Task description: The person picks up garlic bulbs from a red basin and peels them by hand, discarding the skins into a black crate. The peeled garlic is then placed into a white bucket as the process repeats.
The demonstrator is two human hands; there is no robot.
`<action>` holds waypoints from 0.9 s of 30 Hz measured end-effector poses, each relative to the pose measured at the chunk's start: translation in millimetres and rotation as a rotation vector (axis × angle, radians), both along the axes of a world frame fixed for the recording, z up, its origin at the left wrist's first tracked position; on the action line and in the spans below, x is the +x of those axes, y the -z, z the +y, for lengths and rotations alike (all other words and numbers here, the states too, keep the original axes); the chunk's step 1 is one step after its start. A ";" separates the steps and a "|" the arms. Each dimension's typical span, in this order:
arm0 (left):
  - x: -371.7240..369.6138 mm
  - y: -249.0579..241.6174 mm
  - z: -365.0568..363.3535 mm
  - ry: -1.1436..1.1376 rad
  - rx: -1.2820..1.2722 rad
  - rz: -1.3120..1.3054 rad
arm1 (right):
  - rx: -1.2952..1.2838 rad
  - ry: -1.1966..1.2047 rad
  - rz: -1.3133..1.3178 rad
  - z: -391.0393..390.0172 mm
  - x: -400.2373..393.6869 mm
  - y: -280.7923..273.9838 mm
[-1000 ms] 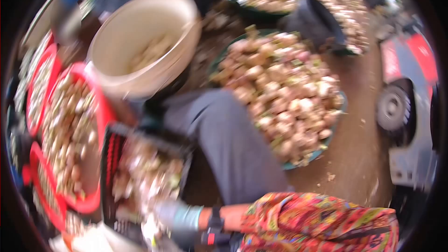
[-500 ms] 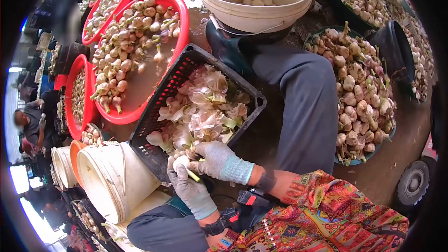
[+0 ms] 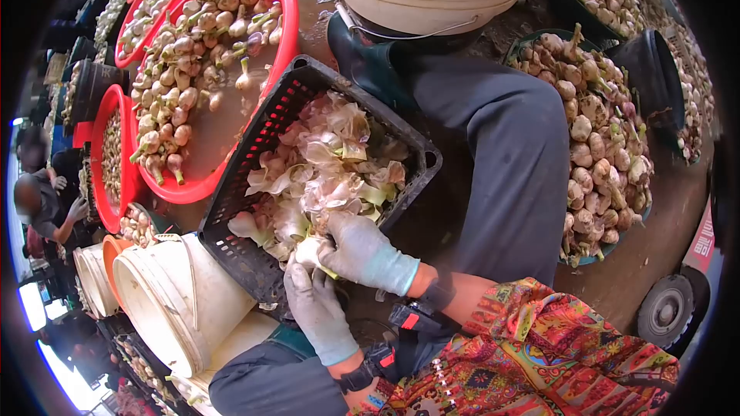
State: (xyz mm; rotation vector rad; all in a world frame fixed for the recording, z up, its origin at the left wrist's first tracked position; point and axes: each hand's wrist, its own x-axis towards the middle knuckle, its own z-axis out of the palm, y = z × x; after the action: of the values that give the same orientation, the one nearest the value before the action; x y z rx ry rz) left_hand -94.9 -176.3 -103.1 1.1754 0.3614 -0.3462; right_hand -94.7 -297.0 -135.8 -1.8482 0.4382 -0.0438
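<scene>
Both my hands wear grey work gloves and meet at the near edge of a black plastic crate (image 3: 231,146). Between them is a whitish garlic bulb (image 3: 309,253), partly covered by fingers. My left hand (image 3: 314,304) grips it from below, thumb and fingers closed against it. From the right, my right hand (image 3: 361,250) pinches the bulb's upper side; its fingertips are partly hidden. Loose garlic skins (image 3: 331,173), pale pink and papery with some greenish pieces, fill the crate just beyond my hands.
Red tubs (image 3: 290,31) of unpeeled garlic stand at the left, and a white bucket (image 3: 420,0) with several peeled bulbs ahead. White buckets (image 3: 158,316) lie tilted at lower left. A heaped basket of garlic (image 3: 590,139) stands right; a wheel (image 3: 667,310) is beyond. Another person (image 3: 46,204) sits far left.
The right hand has shifted slightly up and closed further over the bulb, hiding the green stem that showed before. The view has also shifted a little.
</scene>
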 end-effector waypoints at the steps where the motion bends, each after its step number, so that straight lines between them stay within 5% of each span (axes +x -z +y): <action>1: -2.2 -8.6 -5.9 0.026 0.089 0.065 | -0.081 0.013 -0.059 -0.6 -1.6 1.1; 6: -3.6 27.3 6.4 0.060 0.185 -0.056 | -0.247 -0.213 -0.065 8.7 -3.8 3.4; 8: -5.0 21.2 10.8 0.038 0.143 -0.026 | -0.198 -0.048 -0.183 6.3 4.4 10.9; 11: -4.8 6.1 6.3 -0.013 0.086 0.043 | -0.175 0.174 -0.017 -14.2 29.2 15.0; 21: -5.9 3.9 22.8 0.034 -0.326 0.001 | 0.219 0.374 -0.036 -38.5 14.9 16.8; 22: -5.7 3.1 24.0 0.048 -0.343 0.008 | 0.472 0.221 -0.082 -34.4 10.2 19.3; 26: -8.0 8.4 22.5 0.056 -0.327 -0.007 | 0.666 -0.207 -0.105 -20.2 0.0 -2.1; 27: -9.5 7.9 20.7 0.054 -0.152 -0.025 | 0.698 -0.258 -0.029 -22.2 -0.8 -11.3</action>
State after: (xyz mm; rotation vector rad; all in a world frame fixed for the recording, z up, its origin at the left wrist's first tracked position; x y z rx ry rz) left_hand -104.5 -155.7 -110.9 1.0410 0.2771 -0.3983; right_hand -95.5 -319.2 -124.5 -1.1981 0.1558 0.2322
